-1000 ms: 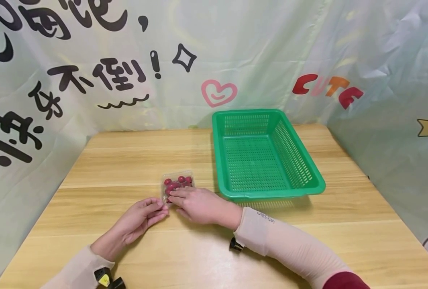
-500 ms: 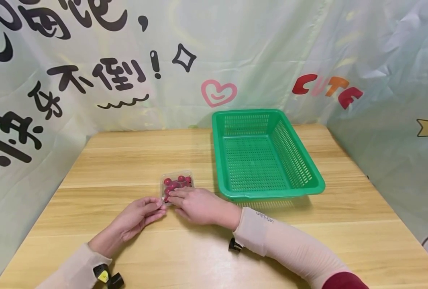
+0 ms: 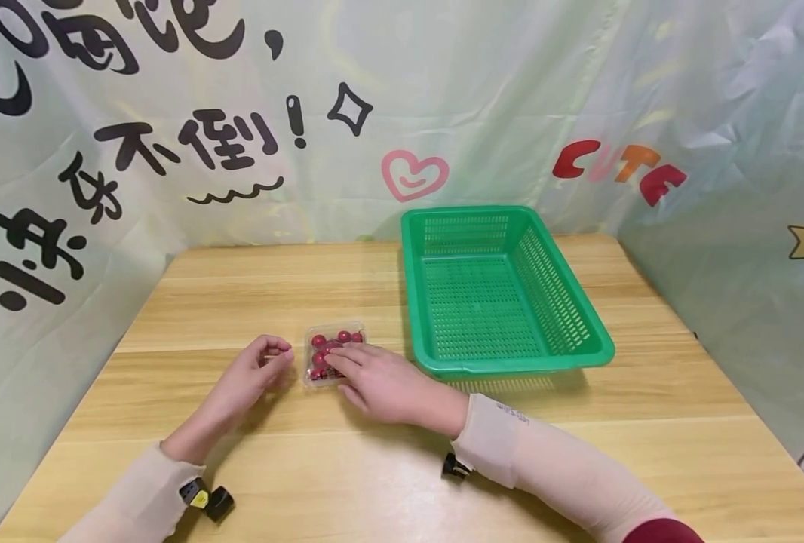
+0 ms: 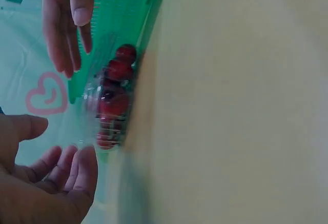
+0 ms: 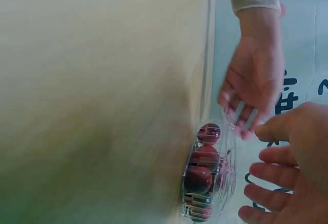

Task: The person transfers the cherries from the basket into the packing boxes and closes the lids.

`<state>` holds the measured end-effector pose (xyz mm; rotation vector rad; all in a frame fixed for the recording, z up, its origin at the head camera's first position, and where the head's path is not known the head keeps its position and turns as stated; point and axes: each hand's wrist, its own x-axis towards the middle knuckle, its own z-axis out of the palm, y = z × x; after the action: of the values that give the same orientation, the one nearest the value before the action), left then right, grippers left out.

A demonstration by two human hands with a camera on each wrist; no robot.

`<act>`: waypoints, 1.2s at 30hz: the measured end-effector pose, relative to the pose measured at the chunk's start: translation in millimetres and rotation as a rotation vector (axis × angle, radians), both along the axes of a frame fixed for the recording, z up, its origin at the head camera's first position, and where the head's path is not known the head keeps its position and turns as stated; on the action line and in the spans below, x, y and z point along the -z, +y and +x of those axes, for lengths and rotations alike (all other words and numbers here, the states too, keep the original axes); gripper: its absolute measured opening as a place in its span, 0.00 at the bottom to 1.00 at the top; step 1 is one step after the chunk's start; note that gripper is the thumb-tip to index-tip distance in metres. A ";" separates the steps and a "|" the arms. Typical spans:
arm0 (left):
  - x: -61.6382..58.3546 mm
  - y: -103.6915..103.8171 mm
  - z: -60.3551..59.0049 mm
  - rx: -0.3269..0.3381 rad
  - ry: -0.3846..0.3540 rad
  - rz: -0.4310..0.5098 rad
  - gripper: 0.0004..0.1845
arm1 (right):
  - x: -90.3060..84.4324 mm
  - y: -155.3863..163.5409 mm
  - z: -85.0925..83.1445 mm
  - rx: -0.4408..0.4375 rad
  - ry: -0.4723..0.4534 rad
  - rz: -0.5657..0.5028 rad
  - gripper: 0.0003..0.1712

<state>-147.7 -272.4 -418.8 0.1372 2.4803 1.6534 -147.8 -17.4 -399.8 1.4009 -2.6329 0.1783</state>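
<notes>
A small clear plastic box (image 3: 310, 360) stands on the table, with several round dark-red fruits (image 3: 318, 341) inside it. My left hand (image 3: 253, 373) is just left of the box, fingers loosely bent and holding nothing. Over the box's right part reaches my right hand (image 3: 388, 385), its fingers extended above the lid and hiding some of the fruit. In the left wrist view a gap shows between the right hand (image 4: 64, 24) and the box (image 4: 95, 96). Relaxed, slightly spread fingers of the right hand (image 5: 302, 167) show in the right wrist view.
A green perforated plastic basket (image 3: 412, 302) with nothing in it stands right of the box, toward the back of the wooden table (image 3: 239, 294). A printed cloth backdrop (image 3: 497, 90) with lettering and a heart hangs behind and along both sides.
My left hand has let go of the box's near left corner and moved up and left. The right hand has shifted slightly right, showing more of the box. The box stays almost in place.
</notes>
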 end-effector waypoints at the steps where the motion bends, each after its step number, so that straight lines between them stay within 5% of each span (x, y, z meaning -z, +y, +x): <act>1: -2.4 1.3 -0.7 0.011 0.055 -0.065 0.20 | 0.0 0.7 0.6 0.016 -0.013 -0.010 0.29; 8: -8.9 20.4 -1.3 0.101 0.441 -0.401 0.21 | -0.6 8.2 6.1 0.102 -0.036 -0.050 0.29; 15: -3.7 36.3 -2.8 0.286 0.844 -0.699 0.26 | 3.4 18.5 11.6 0.088 -0.041 -0.024 0.29; 24: -2.7 39.5 -0.8 0.422 0.799 -0.865 0.26 | 4.8 25.1 11.0 0.130 -0.280 -0.098 0.31; 36: -16.5 43.2 -3.3 0.488 0.848 -0.914 0.25 | 6.5 25.0 4.8 0.336 -0.798 -0.471 0.42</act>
<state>-151.0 -229.2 -402.3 1.3857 3.0802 0.1579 -142.9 7.6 -406.3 0.8031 -3.0211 1.4585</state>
